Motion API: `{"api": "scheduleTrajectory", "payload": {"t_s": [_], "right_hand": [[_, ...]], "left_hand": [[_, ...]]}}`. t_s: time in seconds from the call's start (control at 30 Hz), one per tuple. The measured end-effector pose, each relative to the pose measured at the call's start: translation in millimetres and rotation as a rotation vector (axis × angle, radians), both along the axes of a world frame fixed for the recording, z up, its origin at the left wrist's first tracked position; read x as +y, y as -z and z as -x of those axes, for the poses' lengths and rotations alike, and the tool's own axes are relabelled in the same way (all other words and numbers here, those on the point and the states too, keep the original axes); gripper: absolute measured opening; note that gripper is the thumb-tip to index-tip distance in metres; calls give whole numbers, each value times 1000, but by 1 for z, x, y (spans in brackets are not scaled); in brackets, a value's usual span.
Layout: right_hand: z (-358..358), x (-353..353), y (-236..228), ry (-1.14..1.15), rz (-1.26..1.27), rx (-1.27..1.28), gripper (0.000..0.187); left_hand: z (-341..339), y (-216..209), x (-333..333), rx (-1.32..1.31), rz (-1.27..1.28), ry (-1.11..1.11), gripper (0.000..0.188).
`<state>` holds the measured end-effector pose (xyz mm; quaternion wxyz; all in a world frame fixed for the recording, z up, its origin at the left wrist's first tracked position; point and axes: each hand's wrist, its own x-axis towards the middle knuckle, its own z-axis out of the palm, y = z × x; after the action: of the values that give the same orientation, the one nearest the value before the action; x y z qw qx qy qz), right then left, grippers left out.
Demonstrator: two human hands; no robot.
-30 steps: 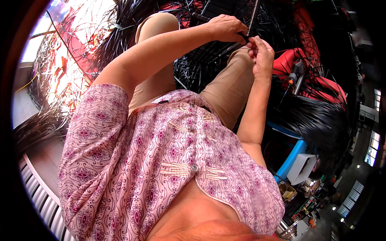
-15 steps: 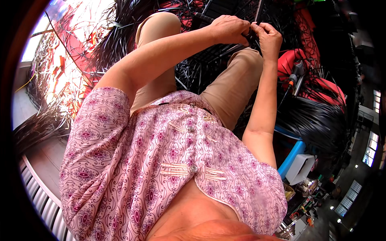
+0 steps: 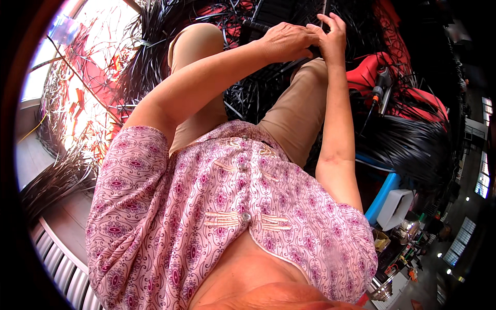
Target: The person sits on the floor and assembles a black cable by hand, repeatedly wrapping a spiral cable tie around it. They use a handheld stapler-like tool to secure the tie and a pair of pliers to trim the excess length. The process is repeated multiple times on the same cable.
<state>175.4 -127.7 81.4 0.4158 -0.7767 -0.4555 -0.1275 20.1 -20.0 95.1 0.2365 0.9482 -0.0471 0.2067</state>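
Note:
My left hand [image 3: 289, 42] and my right hand [image 3: 331, 40] meet above my right knee, at a dark woven piece [image 3: 276, 70]. My left fingers are bent and closed toward the right thumb. What they pinch is too dark to make out. The right thumb presses in beside the left fingertips, while some of its other fingers stick up, loosely curled. A thin dark strip [image 3: 325, 8] runs upward just behind the right hand. Loose black flat strips [image 3: 240, 95] lie between and around my legs.
Bundled black strips [image 3: 408, 147] lie at the right, by a corded power tool [image 3: 381, 85] on something red [image 3: 361, 75]. Below them are a blue object [image 3: 383, 194] and a white container [image 3: 395, 209]. More strips [image 3: 57, 173] spread at the left, above a slatted grey piece [image 3: 64, 263].
The two hands have shifted slightly left in the view and closer together. My right fingers have straightened upward somewhat, and the left fingertips now touch or overlap the right hand.

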Motion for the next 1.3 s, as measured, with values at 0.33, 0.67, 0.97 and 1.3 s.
{"api": "scheduleTrajectory", "payload": {"t_s": [0.33, 0.67, 0.97, 1.3], "right_hand": [[85, -73, 4, 228, -123, 281, 21], [104, -79, 1, 193, 198, -316, 27], [91, -76, 13, 75, -174, -194, 5], [26, -33, -23, -143, -15, 124, 20]], "left_hand": [[-34, 3, 20, 323, 250, 107, 44], [-57, -4, 29, 677, 556, 179, 49], [-54, 4, 30, 577, 525, 179, 49], [-23, -2, 22, 248, 180, -10, 51]]}}
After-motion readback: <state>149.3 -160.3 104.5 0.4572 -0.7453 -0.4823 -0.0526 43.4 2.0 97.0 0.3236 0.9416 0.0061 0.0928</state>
